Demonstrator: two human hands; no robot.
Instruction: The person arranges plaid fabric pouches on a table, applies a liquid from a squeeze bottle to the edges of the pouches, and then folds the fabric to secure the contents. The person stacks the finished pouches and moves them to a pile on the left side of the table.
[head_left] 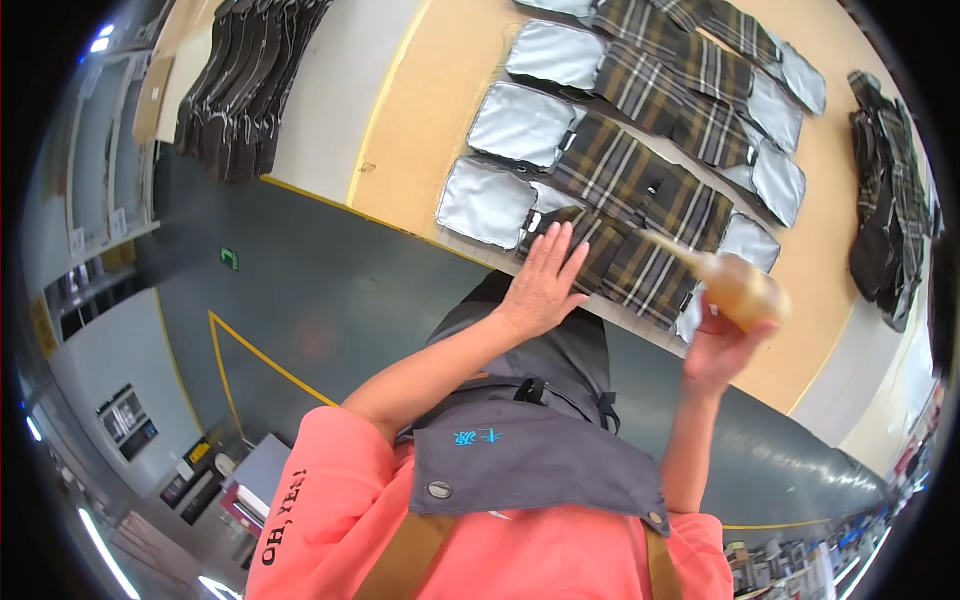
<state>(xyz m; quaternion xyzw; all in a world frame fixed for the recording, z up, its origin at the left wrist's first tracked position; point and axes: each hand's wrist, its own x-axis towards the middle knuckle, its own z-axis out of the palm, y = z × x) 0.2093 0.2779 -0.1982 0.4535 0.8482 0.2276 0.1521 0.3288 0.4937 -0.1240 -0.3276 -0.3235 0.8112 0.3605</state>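
The left hand (540, 285) is laid over the near end of the nearest plaid panel (645, 282), fingers extended and nothing grasped; contact is judged light. In the right hand (728, 345) a yellowish bottle (745, 292) is grasped, tilted, with its thin nozzle (690, 257) directed toward the left over the plaid. The bottle is blurred; whether the cloth is touched by the tip cannot be told. The panel is laid on the table (430, 95), close to its front edge, with a silver pad (487, 203) at its left end.

The following risks are judged. If liquid is contained in the bottle, too much could be let out by a hard squeeze, and the plaid could be marked. Drips could be left on the next row (640, 180) if the nozzle is swung too far, the rows being laid close together. If the panel is pressed unevenly, it could be skewed or drawn over the edge, since little margin is left there. The left fingers could be soiled if the tip is brought across to them. The silver pads could be smeared if soiled fingers are then placed on them.
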